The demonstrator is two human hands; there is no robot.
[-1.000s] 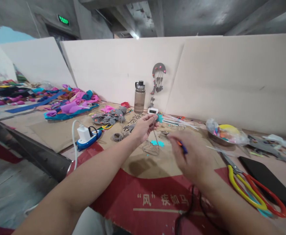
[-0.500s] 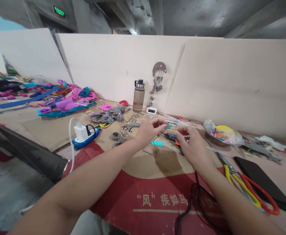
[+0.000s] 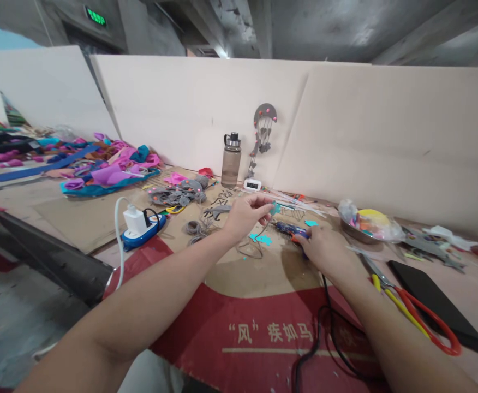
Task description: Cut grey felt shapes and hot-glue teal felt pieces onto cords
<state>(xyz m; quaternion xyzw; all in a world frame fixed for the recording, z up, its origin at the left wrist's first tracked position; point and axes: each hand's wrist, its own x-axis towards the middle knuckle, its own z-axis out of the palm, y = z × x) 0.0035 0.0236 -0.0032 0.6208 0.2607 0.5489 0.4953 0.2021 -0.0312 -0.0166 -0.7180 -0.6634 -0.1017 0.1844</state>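
Observation:
My left hand (image 3: 245, 214) is raised over the cardboard-covered table and pinches a small teal felt piece (image 3: 275, 207) with a thin thread hanging from it. My right hand (image 3: 324, 246) rests low on the table with its fingers closed round a blue and orange glue gun (image 3: 290, 229), whose black cord (image 3: 321, 327) trails back toward me. More teal felt pieces (image 3: 261, 238) lie on the cardboard between the two hands, and one teal scrap (image 3: 311, 222) lies just beyond the right hand.
Scissors with yellow and red handles (image 3: 411, 311) and a black flat case (image 3: 431, 297) lie at the right. A metal bowl of coloured bits (image 3: 368, 224), a water bottle (image 3: 231, 161), a small clock (image 3: 253, 185), a power strip with charger (image 3: 141, 224) and piles of coloured felt (image 3: 112, 169) surround the work spot.
My right hand has dropped from mid-air down onto the table with the glue gun. My left hand stays raised, still pinching the teal piece. The view shifted slightly.

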